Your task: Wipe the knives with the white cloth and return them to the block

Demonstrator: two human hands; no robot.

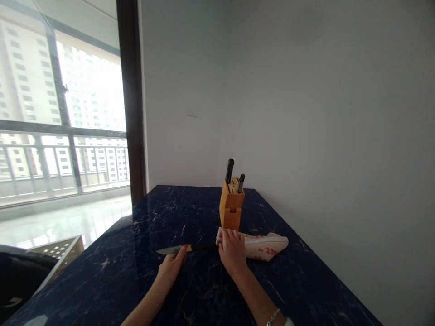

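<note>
A knife [204, 246] with a dark handle and a pale collar lies crosswise before me, its blade pointing left. My left hand [171, 266] pinches it where blade and handle meet. My right hand [233, 251] is closed over the left end of a white cloth with red markings [267, 246], right at the butt of the handle. Whether the cloth wraps the handle's end is hidden by my fingers. Just behind the right hand stands a wooden knife block [231, 212], with a black-handled knife [230, 171] and a second dark-and-grey handle [241, 184] upright in its slots.
The dark blue marbled table [180, 208] runs back to a grey wall [299, 113]. At the lower left, beyond the table edge, is a perforated tan chair or basket [64, 253] with something black on it. A large window [91, 90] is on the left.
</note>
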